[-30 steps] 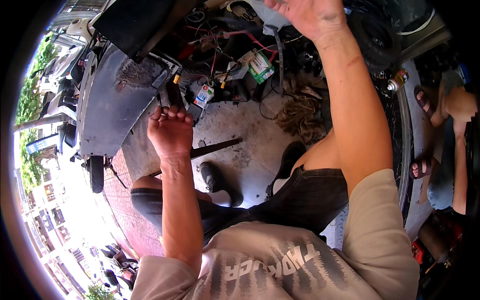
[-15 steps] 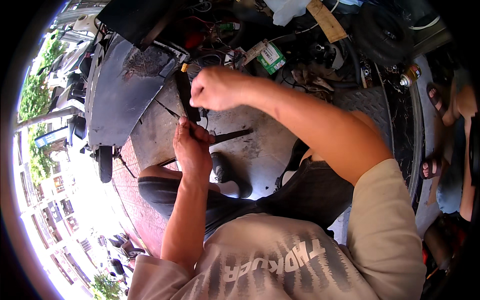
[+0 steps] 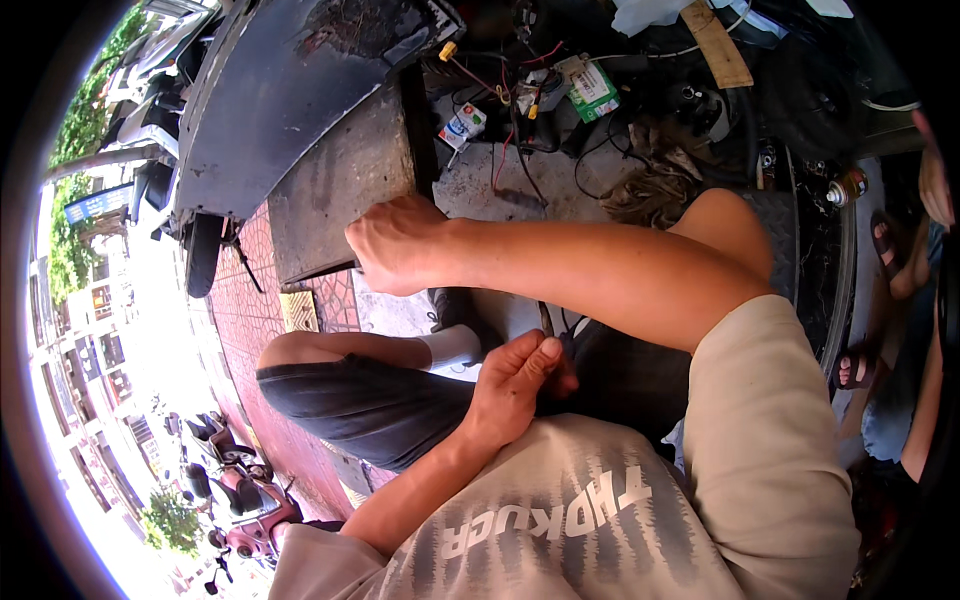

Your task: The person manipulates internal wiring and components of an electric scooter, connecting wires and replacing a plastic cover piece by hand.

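My right hand is curled into a fist by the near edge of a worn grey-brown block, its forearm crossing the view from the right. Whatever those fingers may hold is hidden. Close to my shirt, my left hand is closed with the thumb on top, gripping a thin dark tool. The tool's narrow tip points away from me, and I cannot make out its kind. A dark cord-like piece shows beside the tip.
A large dark grey panel stands beyond the block. Wires with a yellow connector, a green-white box, a small white carton and a brown rag lie ahead. Another person's sandaled foot is at right.
My left hand has drawn back toward my body and right, carrying the thin dark tool. My right hand has come lower and nearer, away from the left. The view has shifted.
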The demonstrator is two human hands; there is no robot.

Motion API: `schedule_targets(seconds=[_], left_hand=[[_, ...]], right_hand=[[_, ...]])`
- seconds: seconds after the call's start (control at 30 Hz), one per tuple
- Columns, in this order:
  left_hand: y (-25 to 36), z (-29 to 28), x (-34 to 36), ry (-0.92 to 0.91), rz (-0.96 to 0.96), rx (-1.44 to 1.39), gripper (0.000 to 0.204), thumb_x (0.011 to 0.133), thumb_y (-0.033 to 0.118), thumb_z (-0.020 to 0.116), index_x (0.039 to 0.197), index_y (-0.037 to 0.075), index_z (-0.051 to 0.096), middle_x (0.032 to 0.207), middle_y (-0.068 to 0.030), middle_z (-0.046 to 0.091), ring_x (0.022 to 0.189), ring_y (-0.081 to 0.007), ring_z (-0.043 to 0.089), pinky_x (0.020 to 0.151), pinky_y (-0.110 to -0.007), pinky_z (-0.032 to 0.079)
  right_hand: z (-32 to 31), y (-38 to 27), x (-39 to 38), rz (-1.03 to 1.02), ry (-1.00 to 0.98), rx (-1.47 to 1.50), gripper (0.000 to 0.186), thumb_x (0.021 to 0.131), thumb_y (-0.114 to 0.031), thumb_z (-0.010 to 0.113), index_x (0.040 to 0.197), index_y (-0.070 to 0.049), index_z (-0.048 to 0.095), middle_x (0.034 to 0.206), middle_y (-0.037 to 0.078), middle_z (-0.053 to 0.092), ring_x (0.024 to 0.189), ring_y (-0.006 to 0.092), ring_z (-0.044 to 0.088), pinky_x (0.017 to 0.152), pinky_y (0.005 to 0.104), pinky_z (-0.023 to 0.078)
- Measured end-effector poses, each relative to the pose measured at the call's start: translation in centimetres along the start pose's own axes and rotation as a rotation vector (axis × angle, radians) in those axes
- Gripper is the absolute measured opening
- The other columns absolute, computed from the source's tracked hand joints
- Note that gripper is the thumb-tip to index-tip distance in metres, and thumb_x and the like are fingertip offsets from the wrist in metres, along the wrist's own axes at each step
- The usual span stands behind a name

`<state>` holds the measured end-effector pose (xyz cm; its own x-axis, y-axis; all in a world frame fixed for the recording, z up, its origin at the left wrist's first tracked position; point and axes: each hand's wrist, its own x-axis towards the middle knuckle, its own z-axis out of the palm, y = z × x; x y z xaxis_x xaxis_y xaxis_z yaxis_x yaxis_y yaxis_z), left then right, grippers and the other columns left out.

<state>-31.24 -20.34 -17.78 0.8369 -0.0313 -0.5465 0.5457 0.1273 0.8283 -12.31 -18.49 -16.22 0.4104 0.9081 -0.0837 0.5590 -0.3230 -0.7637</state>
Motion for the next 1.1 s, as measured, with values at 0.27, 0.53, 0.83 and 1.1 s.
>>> schedule_targets(seconds=[0.27,0.53,0.83,1.1], left_hand=[[0.9,-3.0,4.2,0.148,0.226,-0.253,0.032,0.11,0.031,0.059,0.096,0.004,0.068,0.089,-0.0064,0.068,0.075,-0.0148,0.064,0.071,-0.03,0.055],[-5.5,-2.7,3.7,0.01,-0.081,0.097,0.037,0.107,0.029,0.063,0.086,-0.001,0.067,0.072,-0.0046,0.063,0.056,-0.0131,0.059,0.054,-0.029,0.053],[-11.7,-5.2,6.7,-0.126,-0.395,0.504,0.04,0.098,0.033,0.064,0.088,-0.004,0.075,0.071,-0.0127,0.068,0.052,-0.023,0.067,0.05,-0.037,0.057],[-11.8,-7.0,7.0,0.046,0.043,0.768,0.029,0.095,0.025,0.062,0.101,0.0,0.076,0.091,-0.0199,0.075,0.087,-0.0329,0.075,0.084,-0.045,0.058]], right_hand=[[-4.2,4.6,-4.5,0.024,0.306,0.077,0.033,0.09,-0.02,0.064,0.115,-0.002,0.076,0.104,0.023,0.077,0.101,0.0376,0.075,0.092,0.0451,0.058],[-6.3,15.0,-7.7,0.451,0.442,0.471,0.04,0.088,-0.029,0.079,0.118,-0.002,0.076,0.098,0.012,0.077,0.09,0.0214,0.072,0.08,0.0342,0.055],[2.9,15.0,-5.1,0.551,0.419,0.686,0.029,0.098,-0.029,0.069,0.102,0.0,0.075,0.092,0.014,0.077,0.083,0.0229,0.072,0.077,0.0378,0.056],[1.5,11.5,-6.3,0.268,0.361,0.217,0.022,0.1,-0.022,0.06,0.096,-0.003,0.071,0.086,0.017,0.075,0.075,0.0338,0.072,0.071,0.0464,0.055]])
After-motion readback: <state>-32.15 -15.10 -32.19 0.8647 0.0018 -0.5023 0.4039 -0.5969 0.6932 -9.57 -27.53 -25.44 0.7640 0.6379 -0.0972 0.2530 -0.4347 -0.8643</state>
